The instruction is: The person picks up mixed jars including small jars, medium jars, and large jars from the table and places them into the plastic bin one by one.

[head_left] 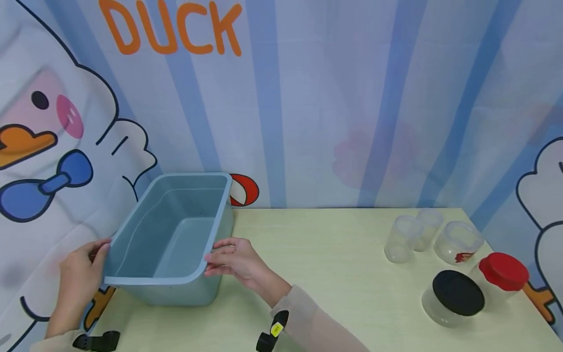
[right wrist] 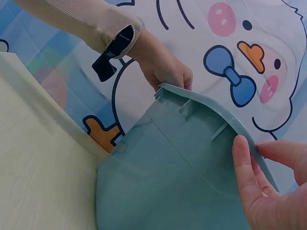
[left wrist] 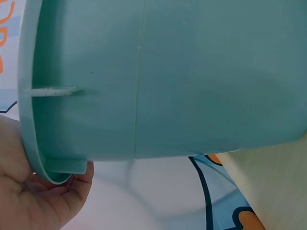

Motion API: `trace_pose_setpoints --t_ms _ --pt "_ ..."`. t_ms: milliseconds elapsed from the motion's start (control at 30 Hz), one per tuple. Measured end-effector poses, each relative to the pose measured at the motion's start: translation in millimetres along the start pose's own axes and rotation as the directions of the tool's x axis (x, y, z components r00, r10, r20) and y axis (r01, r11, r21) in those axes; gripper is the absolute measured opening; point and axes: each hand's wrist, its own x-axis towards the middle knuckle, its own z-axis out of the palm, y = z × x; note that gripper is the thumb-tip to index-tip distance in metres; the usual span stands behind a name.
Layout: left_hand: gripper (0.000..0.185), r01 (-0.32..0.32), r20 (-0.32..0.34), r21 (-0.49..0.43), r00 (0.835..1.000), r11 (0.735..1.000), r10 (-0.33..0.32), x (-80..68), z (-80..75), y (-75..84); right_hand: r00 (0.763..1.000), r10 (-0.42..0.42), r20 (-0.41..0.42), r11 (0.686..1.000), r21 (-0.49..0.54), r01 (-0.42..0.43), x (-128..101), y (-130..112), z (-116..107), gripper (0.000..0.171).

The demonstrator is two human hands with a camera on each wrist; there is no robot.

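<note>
Your left hand [head_left: 81,278] gripped the near left corner of the bin [head_left: 176,234], fingers curled under the rim, and your right hand [head_left: 233,261] pinched the rim at the near right corner, thumb over the lip and fingers against the outer wall. Holding opposite corners of one short end probably gave you even control of so wide a thing. The bin sat at about 9 o'clock on the table [head_left: 334,254], overhanging the left edge, with its near end tipped up, so its open mouth faced you; nothing lay in it. From the left wrist, its outer wall [left wrist: 192,76] filled the view, the rim resting in your palm [left wrist: 33,196]. From the right wrist, your fingers [right wrist: 244,163] lay on the ribbed underside of the rim [right wrist: 216,110].

Out at 3 o'clock, well apart from the bin, stood three clear jars [head_left: 402,239] without lids, close together. Nearer you, at about 4 o'clock, were a black-lidded jar [head_left: 455,296] and, just beside it, a red-lidded jar [head_left: 501,274]. A cartoon duck backdrop [head_left: 308,98] hung behind the table.
</note>
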Motion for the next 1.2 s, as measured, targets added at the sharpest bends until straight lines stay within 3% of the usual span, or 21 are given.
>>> trace_pose_setpoints --t_ms 767,1000,1200 --pt "0.034 -0.025 -0.004 0.001 1.0 1.0 0.025 -3.2 -3.9 9.1 1.0 -0.018 0.014 1.0 -0.009 0.018 -4.1 -4.6 -5.6 0.018" --pt "0.033 -0.044 -0.002 -0.033 0.999 0.998 0.044 -8.8 3.2 13.7 1.0 -0.012 -0.002 1.0 -0.014 0.012 -9.5 -6.5 -12.6 0.018" --pt "0.034 -0.019 0.007 -0.049 1.0 0.999 0.019 -10.3 6.3 16.5 1.0 -0.008 0.006 1.0 -0.016 0.008 -12.5 -7.9 -17.6 0.02"
